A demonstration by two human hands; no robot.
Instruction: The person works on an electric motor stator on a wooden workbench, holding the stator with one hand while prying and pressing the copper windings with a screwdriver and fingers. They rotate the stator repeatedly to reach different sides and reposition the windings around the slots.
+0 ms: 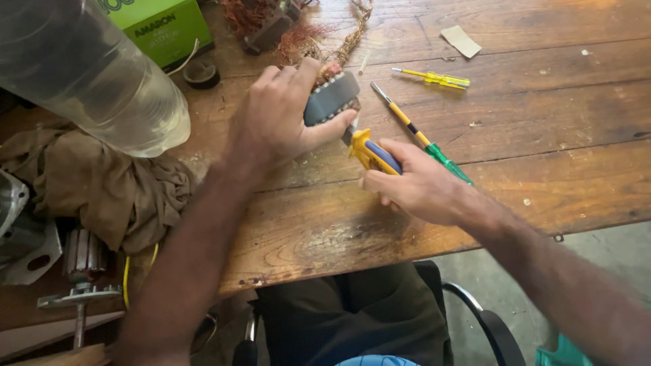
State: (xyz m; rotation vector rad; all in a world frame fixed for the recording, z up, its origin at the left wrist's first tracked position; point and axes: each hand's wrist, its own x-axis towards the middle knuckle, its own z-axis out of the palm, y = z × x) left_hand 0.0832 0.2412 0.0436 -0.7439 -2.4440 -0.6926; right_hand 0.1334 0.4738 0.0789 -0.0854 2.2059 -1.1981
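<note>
My left hand [274,115] grips a grey metal motor stator [331,97] that rests on the wooden table [542,115]. My right hand [417,183] holds a yellow and blue utility knife [369,150]; its tip points up-left and touches the stator's lower edge. A long screwdriver with a green handle [434,150] lies on the table just behind my right hand, partly hidden by it.
A small yellow screwdriver [434,79] lies farther back. Tangled copper wire [291,34] sits behind the stator. A large clear plastic bottle [88,68], a green box [169,27], a brown rag [102,183] and a motor rotor [81,264] crowd the left. The table's near edge is close to my lap.
</note>
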